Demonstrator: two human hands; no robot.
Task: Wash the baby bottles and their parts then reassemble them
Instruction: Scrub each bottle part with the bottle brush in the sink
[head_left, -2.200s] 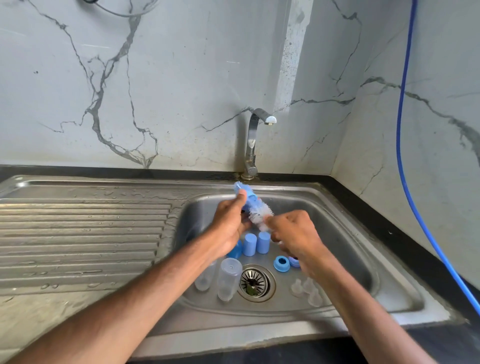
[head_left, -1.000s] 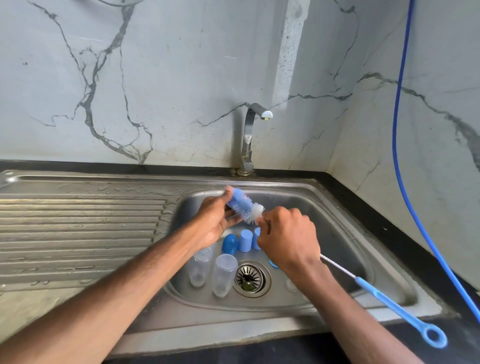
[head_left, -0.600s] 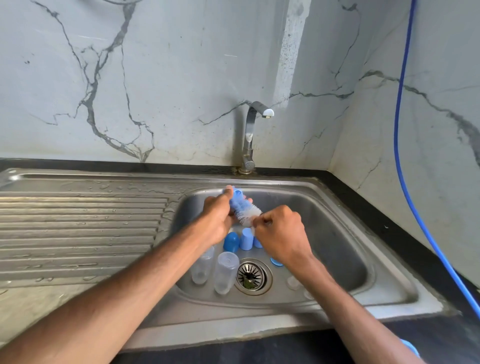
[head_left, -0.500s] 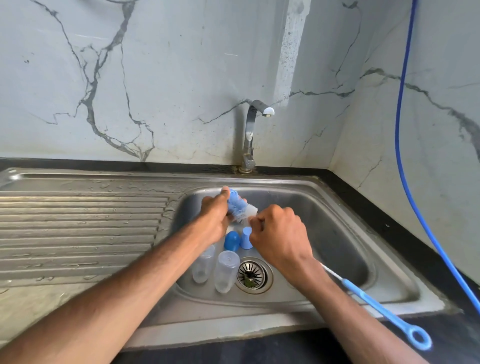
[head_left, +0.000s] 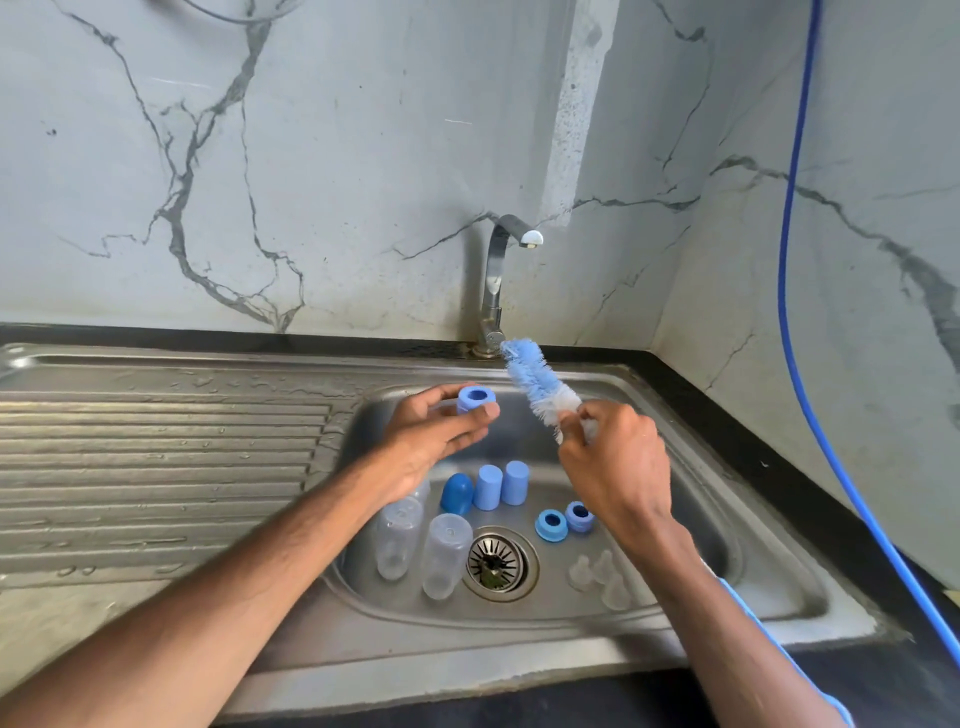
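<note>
Nearest, in the lower middle of the frame, the floor of the sink (head_left: 779, 597) carries the waiting parts: two clear bottles (head_left: 447, 553) left of the drain (head_left: 498, 564), though through the clear plastic I cannot tell whether they stand mouth-up or upturned; a cluster of clear teats (head_left: 602, 574) to the drain's right; two blue rings (head_left: 550, 525) just behind those; three blue caps (head_left: 501, 486) behind the drain. All look like light, stiff plastic, save the teats, which are likely soft and squashy; wet, everything will probably be slippery, so a bottle wants a wrap round its body and a ring a pinch across its outer wall.

Further up, at mid-frame, the left hand (head_left: 431, 436) pinches a third ring (head_left: 475, 400) between thumb and fingertips, opening turned towards the camera, wrist reaching in from the lower left. Just right of it and apart from the ring, the right hand (head_left: 618, 467) has its fingers clamped on the brush (head_left: 540, 387) at the base of the bristles; the soft bristle head slants up and left towards the foot of the tap (head_left: 498, 280), while the handle runs back under the forearm. No water shows at the spout.
</note>
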